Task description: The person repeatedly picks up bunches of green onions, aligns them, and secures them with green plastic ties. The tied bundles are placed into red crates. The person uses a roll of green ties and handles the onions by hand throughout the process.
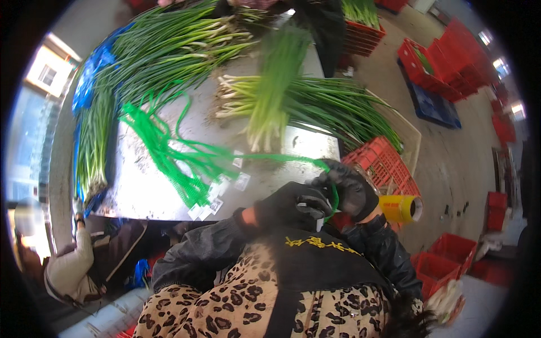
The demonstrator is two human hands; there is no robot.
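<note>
Both hands wear dark gloves and meet close to my body at the table's near edge. My left hand [296, 205] is closed on a green mesh strip [283, 157] that carries a small white tag. My right hand [351, 190] grips the same strip, which loops between the hands and trails left over the metal table [270, 181]. A bundle of green mesh strips [160, 156] with white printed tags [205, 207] lies left of them. Beyond the hands, a blurred bunch of green onions [270, 97] lies across another pile of green onions [338, 101], roots to the left.
More green onions [169, 50] are heaped at the far left on blue plastic [88, 80]. A red crate [382, 162] and a yellow tape roll [399, 208] are at the right. Another person [69, 270] is at lower left; a dark-clothed person [325, 29] stands across the table.
</note>
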